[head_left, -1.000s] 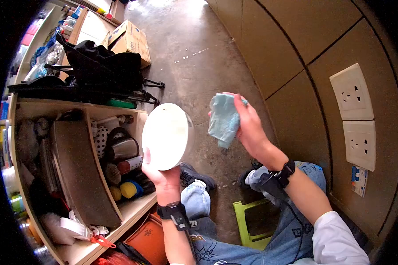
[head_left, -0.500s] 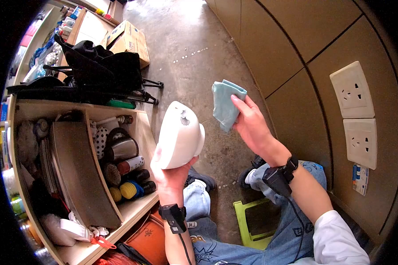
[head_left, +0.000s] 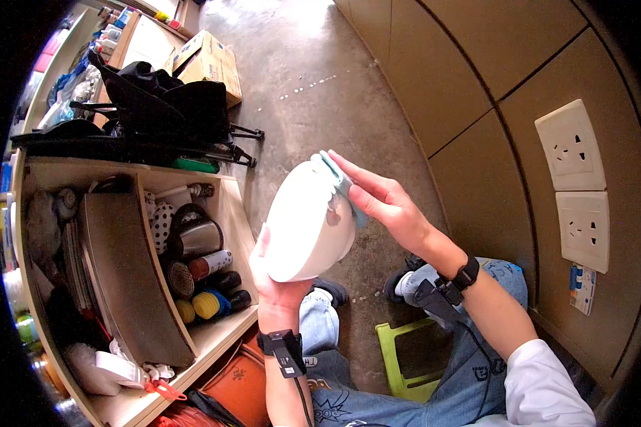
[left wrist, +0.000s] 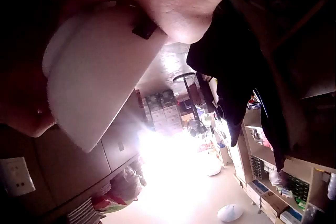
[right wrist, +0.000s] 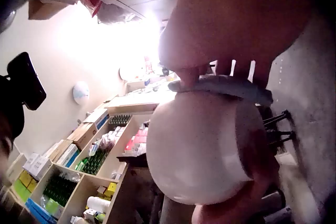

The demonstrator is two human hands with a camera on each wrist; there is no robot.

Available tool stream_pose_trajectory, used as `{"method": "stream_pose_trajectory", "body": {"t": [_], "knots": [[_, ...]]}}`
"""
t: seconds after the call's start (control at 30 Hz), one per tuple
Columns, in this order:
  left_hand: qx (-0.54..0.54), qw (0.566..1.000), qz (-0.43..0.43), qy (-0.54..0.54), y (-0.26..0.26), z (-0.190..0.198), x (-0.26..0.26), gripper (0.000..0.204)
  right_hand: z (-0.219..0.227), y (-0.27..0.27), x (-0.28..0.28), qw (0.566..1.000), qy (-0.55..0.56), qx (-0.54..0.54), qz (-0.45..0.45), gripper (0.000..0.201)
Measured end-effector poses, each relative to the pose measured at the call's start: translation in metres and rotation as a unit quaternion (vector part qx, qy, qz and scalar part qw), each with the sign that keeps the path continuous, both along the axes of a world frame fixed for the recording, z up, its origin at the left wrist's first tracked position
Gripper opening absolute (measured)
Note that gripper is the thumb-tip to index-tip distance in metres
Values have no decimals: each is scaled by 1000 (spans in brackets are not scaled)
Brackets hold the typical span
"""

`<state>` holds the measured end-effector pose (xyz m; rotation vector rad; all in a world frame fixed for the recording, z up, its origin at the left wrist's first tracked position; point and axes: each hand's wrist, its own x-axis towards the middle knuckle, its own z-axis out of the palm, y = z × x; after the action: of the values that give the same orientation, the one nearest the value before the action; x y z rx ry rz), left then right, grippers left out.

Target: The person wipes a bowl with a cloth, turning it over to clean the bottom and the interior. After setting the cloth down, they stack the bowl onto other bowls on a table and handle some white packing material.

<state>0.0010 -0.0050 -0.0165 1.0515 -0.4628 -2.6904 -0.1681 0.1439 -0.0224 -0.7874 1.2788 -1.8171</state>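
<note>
A white bowl (head_left: 303, 228) is tilted on its side in my left hand (head_left: 281, 292), which grips it around the base and lower rim. A dark mark shows on the bowl's outer wall near its upper right side. With my right hand (head_left: 388, 206) I hold a folded light-blue cloth (head_left: 335, 174) against the bowl's upper right outside, thumb and fingers on the cloth. In the right wrist view the cloth (right wrist: 226, 87) lies flat between my fingers and the bowl (right wrist: 194, 145). The left wrist view shows the bowl (left wrist: 100, 71) side-on below my palm.
An open wooden cabinet (head_left: 224, 334) with a metal pot, bottles and other goods stands at the left. Behind it are a black folded cart (head_left: 171, 107) and a cardboard box (head_left: 214, 64). A green stool (head_left: 388, 356) is below; sockets (head_left: 570, 146) are on the right wall.
The bowl has been turned and tilted in my left hand and shifted slightly right. My right hand has brought the cloth left, from apart from the bowl to against its outside.
</note>
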Motion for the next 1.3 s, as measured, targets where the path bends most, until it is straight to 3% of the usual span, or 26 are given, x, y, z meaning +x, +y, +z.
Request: {"method": "stream_pose_trajectory", "body": {"t": [0.17, 0.37, 0.4, 0.43, 0.5, 0.63, 0.83, 0.9, 0.93, 1.03, 1.07, 1.17, 1.2, 1.23, 1.3], "knots": [[19, 999, -26, 10, 4, 9, -1, 61, 7, -2, 2, 996, 26, 28, -86, 46], [16, 999, -40, 21, 7, 9, -2, 57, 5, 2, -5, 988, 112, 11, -105, 49], [18, 999, -38, 27, 7, 7, -1, 56, 0, -1, -4, 997, 1, -35, -75, 55], [20, 999, -35, 33, 7, 5, 0, 56, -2, 0, -5, 997, 1, -35, -75, 55], [10, 999, -27, 15, 8, 2, -1, 57, -1, 1, -8, 989, -126, -75, 6, 58], [23, 999, -28, 6, 8, 3, -2, 59, 9, 3, -10, 987, -151, -62, 10, 56], [61, 995, -64, 39, 10, 10, -2, 61, 17, 10, -21, 993, -107, 16, 48, 55], [90, 992, -71, 61, 11, 9, -3, 60, 15, 10, -21, 999, 36, 33, 0, 49], [118, 987, -76, 83, 11, 8, -2, 59, 14, 10, -20, 999, 36, 34, -1, 49], [159, 979, -74, 100, 20, 10, -6, 57, 10, 10, -18, 997, 69, 5, -42, 35], [-1, 993, -106, -46, 28, 16, -10, 56, 9, 9, -17, 995, 67, -35, -62, 32], [68, 992, -108, -5, 35, 5, -9, 55, 15, 9, -12, 989, 93, -78, -90, 36], [148, 982, -88, 79, 39, 3, -8, 57, 19, 8, -7, 990, 25, -102, -90, 37], [147, 982, -89, 79, 42, 3, -10, 57, 21, 7, -5, 987, -43, -126, -89, 39], [150, 982, -102, 52, 46, 3, -14, 61, 15, 12, -14, 991, -50, -116, -46, 39]]}}
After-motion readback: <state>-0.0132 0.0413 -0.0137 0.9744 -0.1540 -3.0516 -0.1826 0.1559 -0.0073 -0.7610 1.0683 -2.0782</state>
